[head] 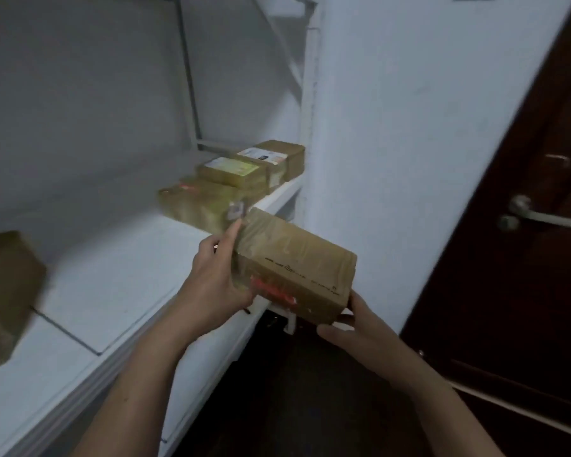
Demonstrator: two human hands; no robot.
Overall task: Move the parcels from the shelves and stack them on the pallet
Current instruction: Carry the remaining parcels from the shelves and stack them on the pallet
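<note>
**A:** You've got the taped parcel (294, 268) clear of the shelf (112, 285), just out past its front edge, over the dark floor and short of the white wall. Left hand (215, 275) is flat against the near end with the fingers up along the face, right hand (353, 324) cupped under the low corner furthest from the shelf. Both grips are pressed onto the parcel, not spread.

**B:** How does it look to carry?

**A:** Stiff carton, edges hold square, so you can squeeze it. It's wrapped all over in glossy tape, and I'd judge that slick. It sits tilted in your hands and two hands manage it easily, so likely not heavy, though I can't tell the weight for sure.

**B:** Where should you hold?

**A:** Keep that right palm underneath, taking the load, and the left clamping the end. Corners and bottom edge, not the smooth top.

**B:** What's left on the shelf?

**A:** A cluster of parcels (231, 183) at its far end by the upright, and one more box (7, 298) at its near left. The pallet isn't in view.
</note>
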